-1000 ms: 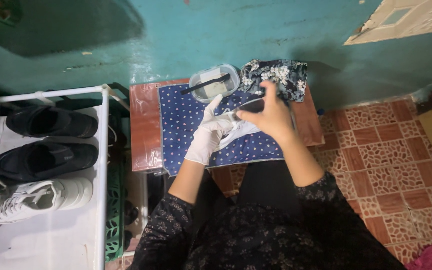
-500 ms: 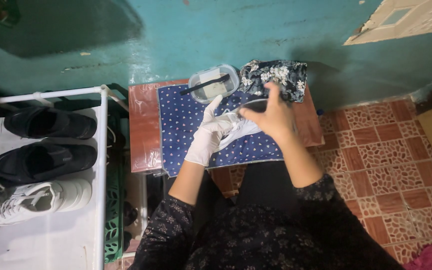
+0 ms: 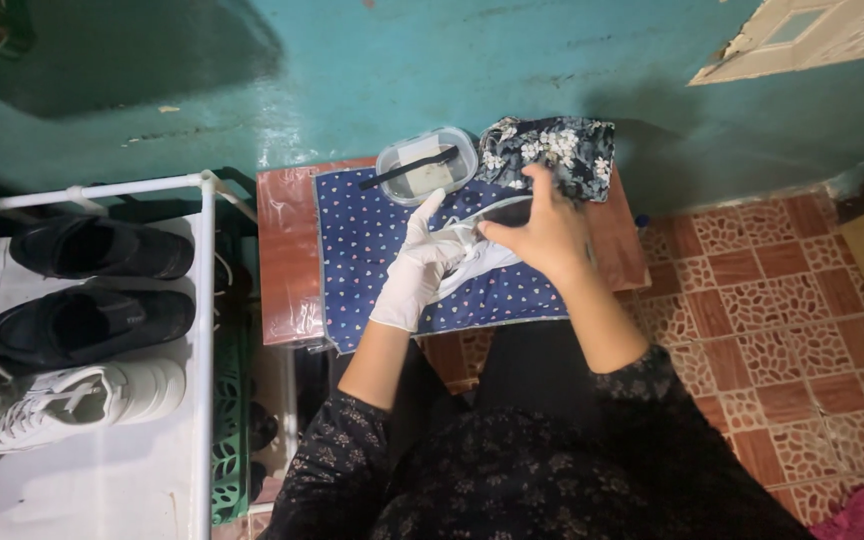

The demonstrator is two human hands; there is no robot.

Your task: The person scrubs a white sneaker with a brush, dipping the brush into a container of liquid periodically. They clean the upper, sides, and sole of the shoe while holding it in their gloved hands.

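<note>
My left hand (image 3: 414, 268), in a white glove, and my bare right hand (image 3: 549, 235) both hold a white shoe (image 3: 476, 258) above a blue dotted cloth (image 3: 367, 240) on a small reddish table (image 3: 287, 255). The gloved fingers lie along the shoe's left side. My right hand covers its top and right end, so most of the shoe is hidden. Just beyond the hands stands a clear plastic container (image 3: 426, 166) with a dark brush (image 3: 414, 166) lying across it.
A crumpled dark floral cloth (image 3: 552, 150) lies at the table's far right. To the left a white rack (image 3: 202, 330) holds two black shoes (image 3: 100, 247) and a white sneaker (image 3: 82, 400). A teal wall is behind, patterned floor tiles (image 3: 782, 300) to the right.
My right hand has shifted slightly on the white shoe. Everything else stays where it was.
</note>
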